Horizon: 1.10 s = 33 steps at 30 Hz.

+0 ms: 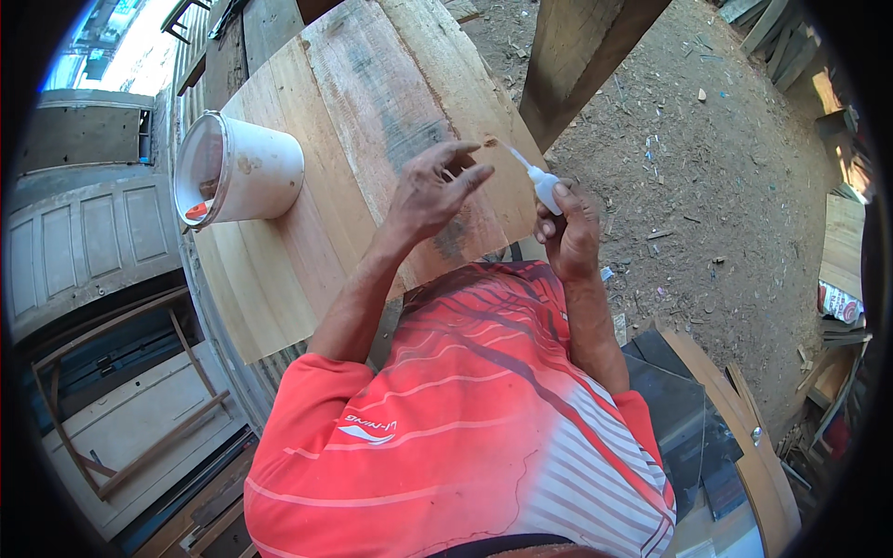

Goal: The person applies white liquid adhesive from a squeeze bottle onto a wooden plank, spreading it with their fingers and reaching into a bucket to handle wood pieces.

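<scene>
A small white squeeze bottle (543, 188) with a long thin nozzle is gripped in my right hand (571, 228), near the right edge of a wooden panel (358, 121). Its nozzle slants up and left over the boards. My left hand (433, 193) is held over the panel, thumb and forefinger stretched out and apart, nothing visible between them. Close to its fingertips and the nozzle's tip lies a small brown patch (489, 141); whether it is sawdust or a mark in the wood is unclear. The panel is of joined boards, with a grey-green stain down its middle.
On the panel's left stands a white bucket (265, 172) with an orange-red item (198, 210) inside. A thick wooden post (581, 65) rises beyond the right edge. Old panelled doors (93, 242) lean at left. Dirt ground (688, 186) with scraps spreads to the right.
</scene>
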{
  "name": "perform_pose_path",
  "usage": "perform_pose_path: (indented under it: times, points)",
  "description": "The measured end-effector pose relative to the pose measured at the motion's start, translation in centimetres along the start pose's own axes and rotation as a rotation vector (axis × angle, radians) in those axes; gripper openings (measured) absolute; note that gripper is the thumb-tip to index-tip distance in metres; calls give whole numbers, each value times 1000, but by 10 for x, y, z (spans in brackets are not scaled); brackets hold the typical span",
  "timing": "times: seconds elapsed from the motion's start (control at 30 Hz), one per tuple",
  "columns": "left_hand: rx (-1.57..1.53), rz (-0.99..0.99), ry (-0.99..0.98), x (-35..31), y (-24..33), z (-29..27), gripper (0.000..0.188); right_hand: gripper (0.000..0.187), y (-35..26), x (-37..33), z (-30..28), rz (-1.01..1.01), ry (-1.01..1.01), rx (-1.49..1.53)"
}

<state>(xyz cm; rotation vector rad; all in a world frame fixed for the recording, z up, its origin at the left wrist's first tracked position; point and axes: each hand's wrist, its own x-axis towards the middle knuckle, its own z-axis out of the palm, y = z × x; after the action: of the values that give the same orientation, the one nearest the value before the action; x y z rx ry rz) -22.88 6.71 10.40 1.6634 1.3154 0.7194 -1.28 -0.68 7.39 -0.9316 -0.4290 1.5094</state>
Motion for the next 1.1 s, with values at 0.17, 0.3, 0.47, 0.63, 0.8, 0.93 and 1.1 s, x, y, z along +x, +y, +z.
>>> perform_pose_path:
  times: [0.17, 0.3, 0.47, 0.63, 0.8, 0.93, 1.1]
  points:
    - [-380, -31, -82, -49, -2, 19, 55, 30, 27, -6, 19, 135, -155, -128]
    - [-630, -53, -16, -67, 9, 25, 47, 30, 36, -15, 40, 235, -343, -66]
    - [-599, 73, 202, -75, -29, 15, 42, 30, 43, 6, 43, -356, -334, -908]
    - [-305, -62, 444, -112, -73, -29, 41, 54, 11, 21, 31, -787, -273, -1589]
    - [-13, -3, 560, -143, -108, -46, 35, 69, 9, 32, 16, -778, -281, -1940]
    - [-19, 56, 625, -147, -111, -35, 31, 75, 16, 46, 7, -768, -276, -2058]
    - [-47, 77, 654, -146, -107, -35, 28, 73, 22, 56, 7, -723, -335, -2074]
